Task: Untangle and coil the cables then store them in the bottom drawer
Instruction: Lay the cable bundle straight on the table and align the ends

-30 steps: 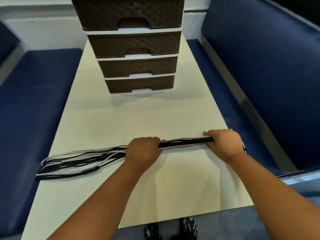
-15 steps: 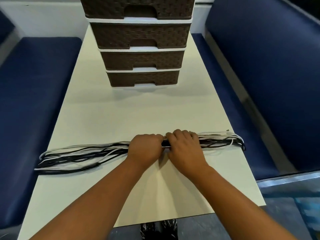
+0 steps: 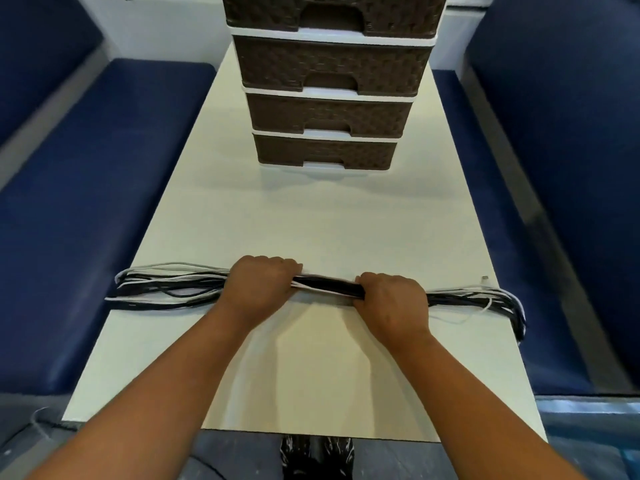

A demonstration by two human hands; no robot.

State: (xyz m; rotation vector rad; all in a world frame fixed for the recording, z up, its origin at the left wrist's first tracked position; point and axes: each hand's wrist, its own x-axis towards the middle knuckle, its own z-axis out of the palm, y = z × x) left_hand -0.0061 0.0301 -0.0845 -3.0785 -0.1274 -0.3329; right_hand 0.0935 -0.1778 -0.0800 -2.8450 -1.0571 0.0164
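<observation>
A long bundle of black and white cables (image 3: pixel 329 288) lies stretched across the cream table (image 3: pixel 311 220), side to side. My left hand (image 3: pixel 258 287) grips the bundle left of centre, and my right hand (image 3: pixel 391 304) grips it just right of centre, with a short taut stretch between them. The loose left end fans out near the table's left edge, and the right end droops over the right edge. A brown woven drawer unit stands at the far end; its bottom drawer (image 3: pixel 325 152) is closed.
Blue cushioned benches (image 3: pixel 86 202) run along both sides of the table. The drawer unit's upper drawers (image 3: pixel 329 64) are closed too. A small white cable plug (image 3: pixel 485 278) lies near the right edge. Shoes show below the table's near edge.
My right hand slid in beside the left along the bundle, then moved a little right again. The right end of the cables now hangs off the table edge. The camera moved closer.
</observation>
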